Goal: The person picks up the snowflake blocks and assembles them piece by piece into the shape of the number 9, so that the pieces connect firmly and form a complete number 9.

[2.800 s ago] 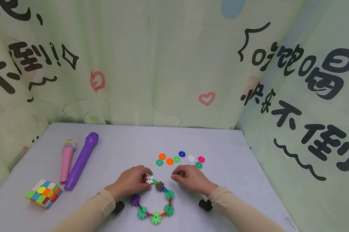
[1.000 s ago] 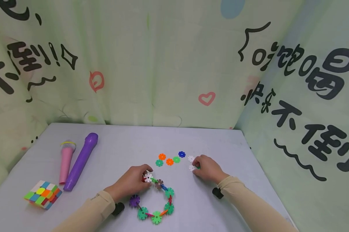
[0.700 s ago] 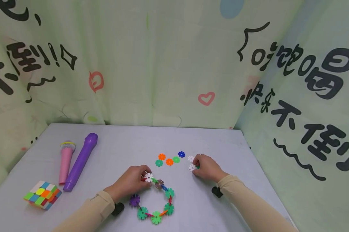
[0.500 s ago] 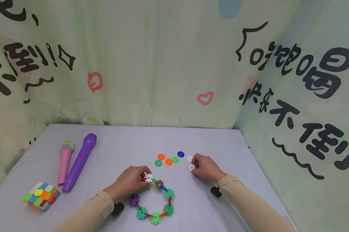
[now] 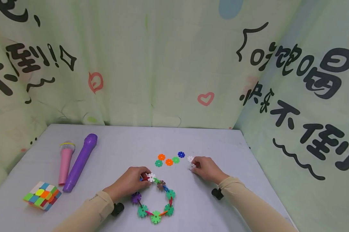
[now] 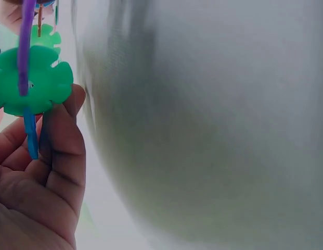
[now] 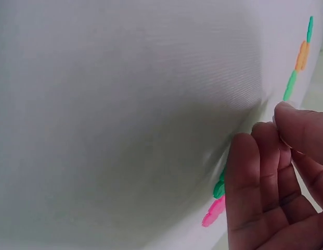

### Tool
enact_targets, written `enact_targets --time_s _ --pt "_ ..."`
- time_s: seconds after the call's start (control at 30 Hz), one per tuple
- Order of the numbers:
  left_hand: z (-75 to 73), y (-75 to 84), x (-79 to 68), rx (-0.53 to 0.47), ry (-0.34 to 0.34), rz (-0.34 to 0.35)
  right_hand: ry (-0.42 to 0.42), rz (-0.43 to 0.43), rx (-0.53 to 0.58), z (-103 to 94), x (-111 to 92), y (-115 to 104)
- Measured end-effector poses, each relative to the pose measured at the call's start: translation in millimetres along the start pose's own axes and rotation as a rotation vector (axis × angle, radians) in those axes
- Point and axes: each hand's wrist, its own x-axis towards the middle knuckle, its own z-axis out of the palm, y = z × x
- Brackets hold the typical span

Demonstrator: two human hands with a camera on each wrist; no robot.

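Note:
My left hand (image 5: 129, 181) grips the upper left end of a ring-shaped chain of interlocking notched plastic discs (image 5: 155, 217), in many colours. In the left wrist view, the fingers of the left hand (image 6: 41, 172) are at a green disc (image 6: 52, 86) with a blue disc (image 6: 30, 133) and a purple one (image 6: 25, 47) slotted into it. To the right, my right hand (image 5: 209, 169) pinches a white notched disc (image 5: 193, 166) between thumb and fingertips, the disc tilted. Another white disc (image 5: 190, 159) lies just beyond the fingertips.
Several loose discs, among them an orange disc (image 5: 169, 162) and a blue disc (image 5: 181, 154), lie beyond the chain. A green disc (image 7: 219, 188) and a pink disc (image 7: 213, 212) lie beside the right hand. A puzzle cube (image 5: 42, 195), pink microphone (image 5: 65, 164) and purple microphone (image 5: 80, 164) are at left.
My right hand has moved right from near the chain to the loose discs and tilted a white disc in its fingertips. The chain has shifted slightly in my left hand.

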Motion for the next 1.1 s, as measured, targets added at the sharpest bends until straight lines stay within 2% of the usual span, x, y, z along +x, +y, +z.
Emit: enact_targets --time_s 0.27,0.53,0.7,0.93,1.1 --pt "1.1 -0.2 0.7 0.008 0.009 -0.021 0.020 -0.037 0.106 1.2 1.4 -4.8" --pt "3.7 -2.5 1.1 0.025 0.012 -0.015 -0.050 -0.092 0.291 12.3 3.4 -17.2" --pt "4.4 -3.6 1.6 0.026 0.004 -0.010 -0.070 -0.168 0.245 21.5 3.1 -37.2" --pt "6.4 -3.0 2.2 0.007 0.001 -0.010 -0.071 -0.321 0.179 39.8 4.9 -59.6" --pt "8.2 -1.2 1.7 -0.001 0.008 0.004 -0.063 -0.361 0.191 46.0 3.9 -67.2"
